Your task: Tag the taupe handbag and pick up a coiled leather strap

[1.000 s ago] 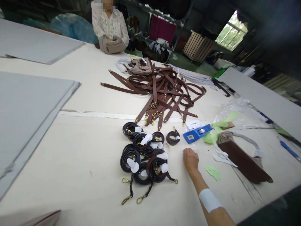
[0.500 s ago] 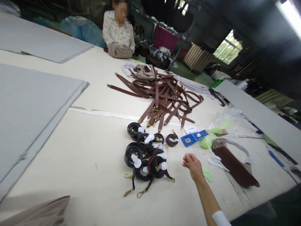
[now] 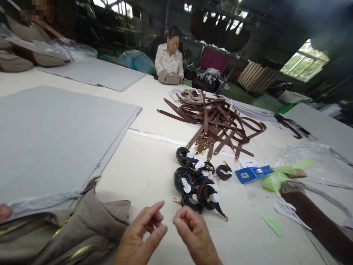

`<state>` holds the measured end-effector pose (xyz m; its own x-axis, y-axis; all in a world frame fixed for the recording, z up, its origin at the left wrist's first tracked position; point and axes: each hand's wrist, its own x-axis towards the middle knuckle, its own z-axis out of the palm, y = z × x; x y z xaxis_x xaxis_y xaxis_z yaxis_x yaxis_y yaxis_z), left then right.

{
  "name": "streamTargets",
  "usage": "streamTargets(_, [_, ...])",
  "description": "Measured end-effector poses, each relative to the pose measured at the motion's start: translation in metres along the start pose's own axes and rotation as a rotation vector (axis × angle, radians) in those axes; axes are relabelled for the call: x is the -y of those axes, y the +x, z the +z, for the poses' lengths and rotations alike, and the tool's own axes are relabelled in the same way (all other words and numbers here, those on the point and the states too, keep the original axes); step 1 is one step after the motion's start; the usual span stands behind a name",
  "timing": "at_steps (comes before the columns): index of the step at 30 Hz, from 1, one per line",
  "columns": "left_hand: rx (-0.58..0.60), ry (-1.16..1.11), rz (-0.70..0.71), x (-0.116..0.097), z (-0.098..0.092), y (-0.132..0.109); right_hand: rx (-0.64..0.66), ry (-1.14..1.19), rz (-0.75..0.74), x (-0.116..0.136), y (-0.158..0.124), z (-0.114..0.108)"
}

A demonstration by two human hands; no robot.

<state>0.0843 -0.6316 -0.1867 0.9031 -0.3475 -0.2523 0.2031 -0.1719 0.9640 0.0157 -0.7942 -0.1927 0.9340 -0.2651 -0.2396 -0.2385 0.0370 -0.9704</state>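
At the lower middle, my left hand (image 3: pixel 142 235) is open, thumb and forefinger apart with a gap between them. Just right of it, my right hand (image 3: pixel 194 233) is closed in a pinch; anything in its fingertips is too small or hidden to make out. Right beyond both hands lies a cluster of coiled dark straps (image 3: pixel 193 184) with white paper wraps and gold clasps. A taupe bag (image 3: pixel 110 217) with gold zippers fills the lower left, beside my left hand.
Loose brown straps (image 3: pixel 217 119) are heaped farther back. A blue packet (image 3: pixel 252 174), green scraps (image 3: pixel 273 223) and a brown bag piece (image 3: pixel 311 217) lie at right. Grey sheets (image 3: pixel 63 129) cover the left. Another person (image 3: pixel 169 60) sits opposite with a bag; a hand (image 3: pixel 4 212) shows at far left.
The view has swung left, so the straps appear farther right. My left hand has come into view, my right hand has drawn back toward me, and more of the taupe bag shows.
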Motion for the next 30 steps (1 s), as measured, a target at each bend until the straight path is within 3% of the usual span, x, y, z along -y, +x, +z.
streamTargets(2, [0.154,-0.03,0.022,0.002,0.005,0.006,0.085,-0.088,-0.032,0.002,-0.002,0.021])
streamTargets(4, [0.156,-0.024,0.038,0.006,0.004,0.008,0.114,-0.169,-0.024,0.003,-0.002,0.027])
streamTargets(9, [-0.166,-0.256,-0.139,0.019,-0.006,0.007,0.136,-0.4,0.0,-0.005,-0.001,-0.009])
streamTargets(11, [-0.276,-0.432,-0.208,0.021,-0.008,0.011,0.052,-0.35,0.074,-0.014,-0.002,-0.027])
streamTargets(14, [-0.321,-0.622,-0.272,0.022,-0.004,0.016,-0.2,-0.067,0.168,-0.023,0.002,-0.039])
streamTargets(18, [-0.274,-0.709,-0.369,0.03,0.012,0.016,-0.453,0.507,0.119,-0.013,0.017,-0.022])
streamTargets(21, [-0.223,-0.704,-0.408,0.043,0.026,0.011,-0.434,0.715,0.083,0.005,0.028,-0.01])
streamTargets(25, [-0.111,-0.568,-0.387,0.053,0.032,0.017,-0.457,0.599,-0.052,0.012,0.039,-0.034])
streamTargets(28, [0.007,-0.401,-0.333,0.047,0.037,0.036,-0.612,0.317,-0.011,0.001,0.045,-0.072])
streamTargets(30, [0.019,-0.288,-0.252,0.044,0.049,0.051,-0.664,0.143,0.069,-0.008,0.046,-0.093])
